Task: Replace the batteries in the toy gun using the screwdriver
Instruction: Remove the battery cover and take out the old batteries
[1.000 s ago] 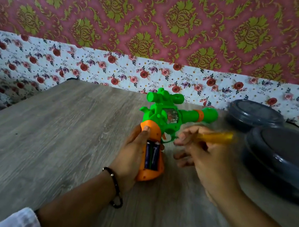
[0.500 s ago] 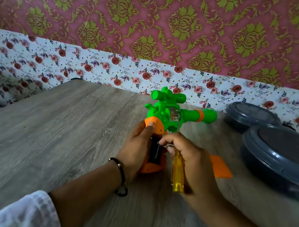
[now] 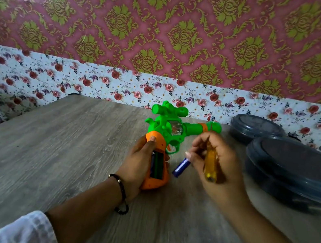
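Orange grip: the toy gun [image 3: 171,133] lies on the wooden table [image 3: 42,154], its orange handle toward the person and its green barrel pointing away to the right; the battery bay in the handle stands open with no cover on it.
Left hand: the left hand [image 3: 139,164] wraps the handle from the left, fingers curled round it and one fingertip pressed near the top of the orange part, pinning the toy to the table.
Right hand: the right hand [image 3: 215,165] pinches a blue battery [image 3: 181,167] at its upper end between fingertips, just right of the handle and clear of it, while the same hand also clasps the yellow-handled screwdriver [image 3: 211,164] against the palm.
Bay contents: one dark battery appears to sit in the left slot; the slot beside it looks vacant, though blur makes this uncertain.
Step, as judged: a cell is either leaving or about to enter the bay; the picture alone does not settle which.
Risk, dropped cell: two things share one hand, so the light pinch on the battery could slip and the round cell would likely roll on the smooth table.
Risk, screwdriver: its tip is hidden; held this way it may snag the handle.
Risk, polarity: markings are unreadable, so a cell could go in reversed.
Nearby: two dark lidded containers [image 3: 296,173] stand at the right, close to the working hand's elbow room.
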Demonstrator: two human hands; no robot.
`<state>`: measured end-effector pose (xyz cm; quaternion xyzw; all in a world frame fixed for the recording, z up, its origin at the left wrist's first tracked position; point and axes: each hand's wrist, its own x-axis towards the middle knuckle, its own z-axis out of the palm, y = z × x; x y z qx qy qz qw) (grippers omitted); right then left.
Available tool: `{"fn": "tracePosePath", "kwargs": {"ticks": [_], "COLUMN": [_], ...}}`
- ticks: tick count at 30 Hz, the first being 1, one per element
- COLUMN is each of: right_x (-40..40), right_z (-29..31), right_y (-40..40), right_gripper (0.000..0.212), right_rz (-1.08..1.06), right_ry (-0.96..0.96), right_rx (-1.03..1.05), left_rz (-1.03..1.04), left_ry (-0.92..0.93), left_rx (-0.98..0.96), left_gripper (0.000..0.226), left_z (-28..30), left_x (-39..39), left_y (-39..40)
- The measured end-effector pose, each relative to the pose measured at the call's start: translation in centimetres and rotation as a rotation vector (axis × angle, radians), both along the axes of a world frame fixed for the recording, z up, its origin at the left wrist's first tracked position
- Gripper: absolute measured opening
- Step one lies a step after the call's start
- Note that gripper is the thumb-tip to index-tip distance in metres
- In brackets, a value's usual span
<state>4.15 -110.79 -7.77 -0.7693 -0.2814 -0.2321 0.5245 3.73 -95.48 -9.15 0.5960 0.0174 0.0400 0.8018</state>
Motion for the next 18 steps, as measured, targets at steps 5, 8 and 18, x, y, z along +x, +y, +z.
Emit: {"fn": "tracePosePath", "kwargs": {"ticks": [5,8,18], "right_x": [0.5,0.4,-0.1], "right_z": [0.3,0.6,0.5], "right_y": [-3.3,-4.1,-3.7], "right_gripper": [0.022,0.02,0.01], "right_rz": [-0.002,-0.004,-0.046], "right_ry": [0.225,0.264,0.156], "right_rx": [-0.291,-0.454,-0.762], "left_rz": [-0.029,-0.042,-0.042], "left_ry": [-0.014,-0.017,-0.029], "left_rx": [0.002,0.002,-0.006], "left_gripper": [0.018,0.013,0.016], "left_z": [-0.1,-0.3,-0.6], "left_x": [0.0,0.1,0.4], "left_y": [0.2,0.3,0.3]}}
